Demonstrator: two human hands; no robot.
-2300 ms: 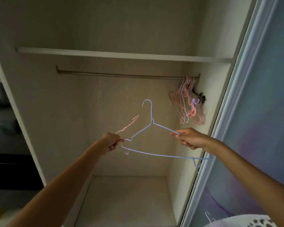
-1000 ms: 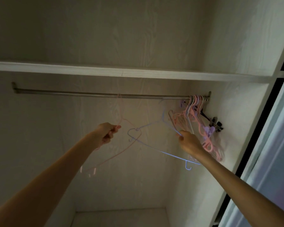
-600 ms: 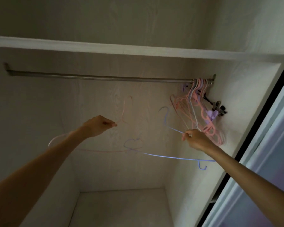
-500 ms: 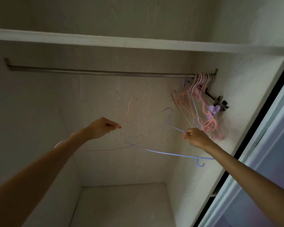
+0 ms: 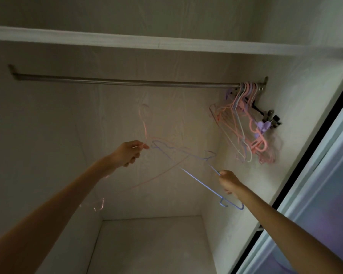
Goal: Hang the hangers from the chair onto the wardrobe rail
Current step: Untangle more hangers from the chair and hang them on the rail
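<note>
My left hand [image 5: 128, 153] pinches a thin pink wire hanger [image 5: 145, 127], blurred, its hook pointing up well below the wardrobe rail [image 5: 127, 83]. My right hand [image 5: 228, 181] grips a blue wire hanger [image 5: 198, 179] by its shoulder. The blue hanger slants down to the right and its far loop crosses the pink one near my left fingertips. Both hangers hang free under the rail. A bunch of several pink, white and lilac hangers [image 5: 246, 123] hangs at the rail's right end.
A white shelf [image 5: 166, 43] runs just above the rail. The wardrobe's right side wall [image 5: 295, 107] stands close behind the hung bunch, with a sliding door [image 5: 325, 175] at the right edge. The wardrobe floor [image 5: 151, 246] lies far below.
The blue hanger has tilted from nearly level to steeply slanted as my right hand dropped lower. My left hand stayed at about the same height with the pink hanger, which swung.
</note>
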